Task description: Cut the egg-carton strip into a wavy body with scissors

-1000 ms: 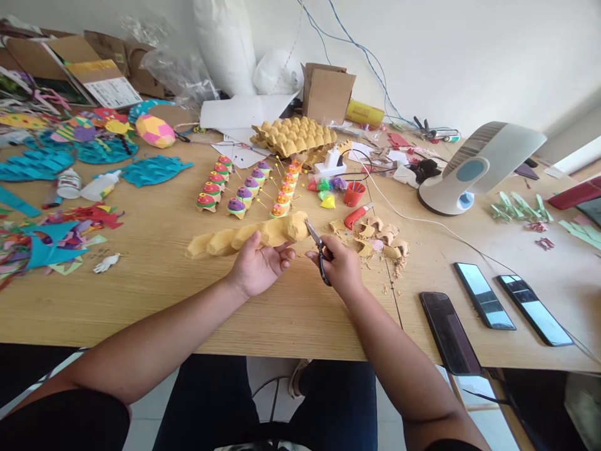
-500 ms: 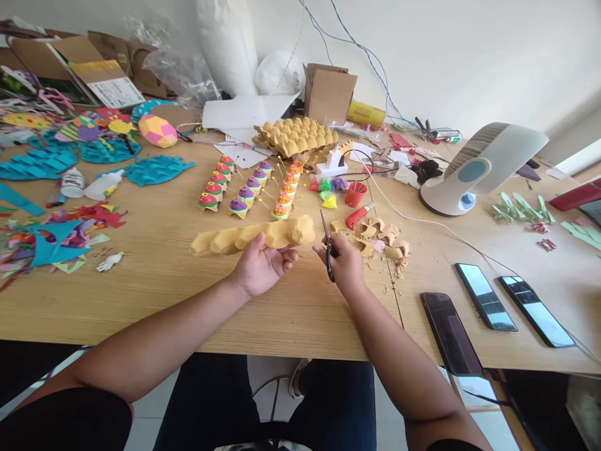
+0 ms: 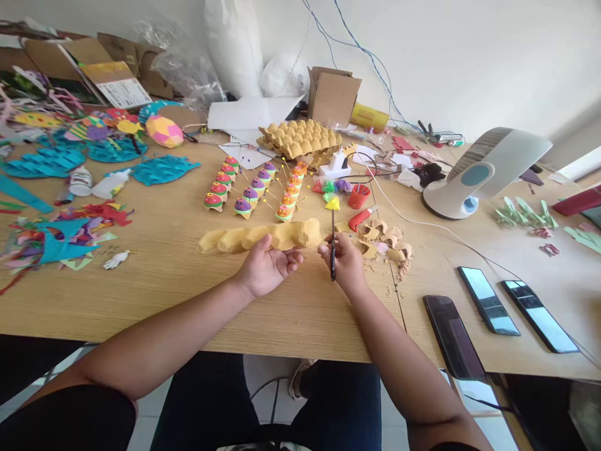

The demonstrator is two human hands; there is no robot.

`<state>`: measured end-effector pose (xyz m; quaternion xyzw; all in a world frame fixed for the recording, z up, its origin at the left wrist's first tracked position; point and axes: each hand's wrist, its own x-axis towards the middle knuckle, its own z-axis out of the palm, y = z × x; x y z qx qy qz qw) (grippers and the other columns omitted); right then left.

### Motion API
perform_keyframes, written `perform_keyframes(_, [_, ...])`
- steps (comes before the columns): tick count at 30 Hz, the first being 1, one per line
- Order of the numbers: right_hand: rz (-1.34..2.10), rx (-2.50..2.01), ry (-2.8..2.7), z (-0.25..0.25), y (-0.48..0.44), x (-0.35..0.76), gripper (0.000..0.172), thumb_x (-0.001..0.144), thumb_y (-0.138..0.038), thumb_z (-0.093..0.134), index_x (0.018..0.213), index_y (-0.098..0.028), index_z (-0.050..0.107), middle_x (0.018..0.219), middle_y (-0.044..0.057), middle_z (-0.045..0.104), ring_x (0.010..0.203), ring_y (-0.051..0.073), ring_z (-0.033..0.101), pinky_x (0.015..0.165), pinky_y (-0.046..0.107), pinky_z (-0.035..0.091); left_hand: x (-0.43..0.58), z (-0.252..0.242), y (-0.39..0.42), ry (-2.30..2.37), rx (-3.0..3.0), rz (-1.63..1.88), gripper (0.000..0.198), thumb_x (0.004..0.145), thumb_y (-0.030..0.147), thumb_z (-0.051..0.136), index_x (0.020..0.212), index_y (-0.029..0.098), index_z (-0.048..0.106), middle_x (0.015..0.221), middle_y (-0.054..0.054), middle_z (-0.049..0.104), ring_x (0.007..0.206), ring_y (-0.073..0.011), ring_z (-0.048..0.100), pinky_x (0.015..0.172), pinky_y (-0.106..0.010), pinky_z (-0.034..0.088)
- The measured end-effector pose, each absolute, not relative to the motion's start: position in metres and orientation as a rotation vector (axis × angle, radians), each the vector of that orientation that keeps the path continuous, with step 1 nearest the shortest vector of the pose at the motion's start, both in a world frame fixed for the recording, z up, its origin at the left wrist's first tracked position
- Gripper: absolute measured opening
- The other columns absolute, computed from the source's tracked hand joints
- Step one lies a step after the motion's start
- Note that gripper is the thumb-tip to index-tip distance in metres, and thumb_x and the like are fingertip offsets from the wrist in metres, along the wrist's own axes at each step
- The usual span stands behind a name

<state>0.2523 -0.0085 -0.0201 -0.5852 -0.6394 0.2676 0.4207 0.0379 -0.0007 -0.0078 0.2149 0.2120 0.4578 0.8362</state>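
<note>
My left hand (image 3: 267, 268) grips a yellow egg carton strip (image 3: 248, 238), a single row of cups, held level just above the table. Its thumb presses the near side. In my right hand (image 3: 346, 263) is a pair of scissors (image 3: 333, 250), blades pointing away from me, a little to the right of the strip's end and apart from it. Torn carton scraps (image 3: 387, 238) and crumbs lie just beyond my right hand. Behind the strip stand three painted carton rows, one red (image 3: 220, 189), one purple (image 3: 254, 188) and one orange (image 3: 292, 191), with pins stuck in them.
A stack of egg trays (image 3: 300, 139) sits at the back. Near the scraps are a red utility knife (image 3: 360, 217) and a red cup (image 3: 359, 195). At right stand a white fan (image 3: 479, 172) and three phones (image 3: 454, 338). Coloured paper scraps (image 3: 70, 235) cover the left.
The scissors have turned in my right hand and now point straight away from me, seen edge-on. My left hand keeps its hold on the strip. The whole view has shifted slightly.
</note>
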Motion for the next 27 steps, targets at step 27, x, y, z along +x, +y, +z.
perform_keyframes(27, [0.338, -1.171, -1.809, -0.007, -0.013, 0.249, 0.061, 0.086, -0.046, 0.073, 0.139, -0.023, 0.05, 0.144, 0.016, 0.059, 0.135, 0.033, 0.055, 0.112, 0.053, 0.045, 0.039, 0.0, -0.001, 0.508, 0.368, 0.985, 0.053, 0.081, 0.062, 0.068, 0.1, 0.013, 0.076, 0.085, -0.012, 0.076, 0.069, -0.0193, 0.068, 0.056, -0.025, 0.053])
